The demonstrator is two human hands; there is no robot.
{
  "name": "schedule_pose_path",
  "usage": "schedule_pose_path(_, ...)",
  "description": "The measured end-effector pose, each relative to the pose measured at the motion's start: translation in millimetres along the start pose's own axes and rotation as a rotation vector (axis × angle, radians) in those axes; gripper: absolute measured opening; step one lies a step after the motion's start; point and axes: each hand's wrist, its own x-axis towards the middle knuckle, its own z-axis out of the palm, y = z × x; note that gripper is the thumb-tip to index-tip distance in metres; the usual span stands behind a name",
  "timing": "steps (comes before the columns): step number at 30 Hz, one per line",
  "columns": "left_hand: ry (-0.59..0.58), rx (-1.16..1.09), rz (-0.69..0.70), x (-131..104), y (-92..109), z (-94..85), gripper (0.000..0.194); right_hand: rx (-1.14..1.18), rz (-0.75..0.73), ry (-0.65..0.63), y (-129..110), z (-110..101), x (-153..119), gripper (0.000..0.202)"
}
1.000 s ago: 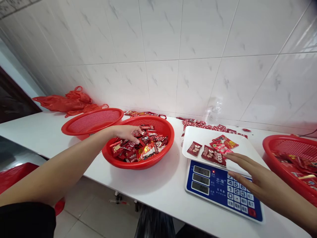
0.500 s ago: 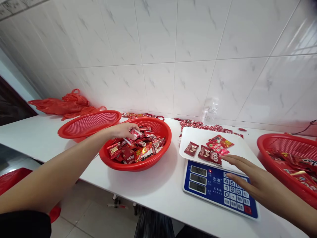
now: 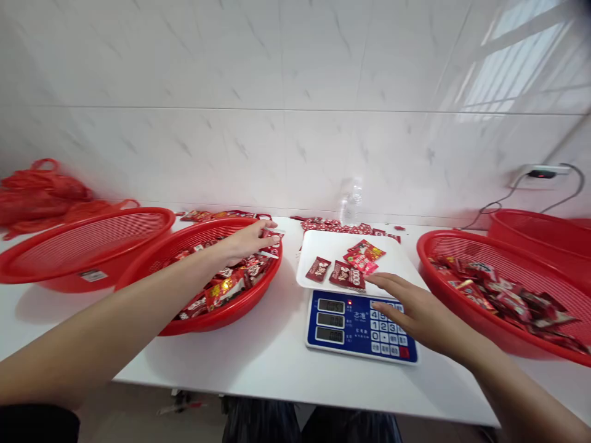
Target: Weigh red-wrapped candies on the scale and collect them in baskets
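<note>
My left hand (image 3: 247, 242) is closed on a small red-and-white snack packet (image 3: 273, 241), above the right rim of a red plastic basket (image 3: 249, 312). Many red packets (image 3: 226, 290) fill that basket. My right hand (image 3: 410, 307) hovers, fingers stretched out and holding nothing, over the keypad of a blue digital scale (image 3: 357, 332). Its fingertips are close to the front edge of the white weighing tray (image 3: 305, 258). Several packets lie on this tray: a dark red one (image 3: 318, 269) alone at the left, others overlapping, including a red-and-gold one (image 3: 367, 249).
An empty-looking red basket (image 3: 95, 246) stands at the left, with red plastic bags (image 3: 41, 194) behind it. At the right is another basket (image 3: 429, 246) of packets. A clear bottle (image 3: 351, 202) and packet strips (image 3: 323, 225) sit along the wall, near a socket with cables (image 3: 540, 175).
My left hand has lifted the packet from the pile and moved right towards the basket's rim. The view has turned to the right. My right hand stays over the scale.
</note>
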Motion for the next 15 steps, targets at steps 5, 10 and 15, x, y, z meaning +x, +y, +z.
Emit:
schedule_pose_path(5,-0.232,-0.077,0.089,32.5,45.6,65.4,0.074,-0.022,-0.012,0.023,-5.7,-10.6,1.1,0.045)
schedule_pose_path(10,-0.035,0.156,0.254,56.4,54.4,75.2,0.083,-0.050,0.021,0.073,2.1,-21.9,-9.3,0.042)
schedule_pose_path(15,0.132,0.261,0.374,33.2,43.8,59.7,0.079,-0.079,0.068,0.096,13.4,-32.3,-19.6,0.042)
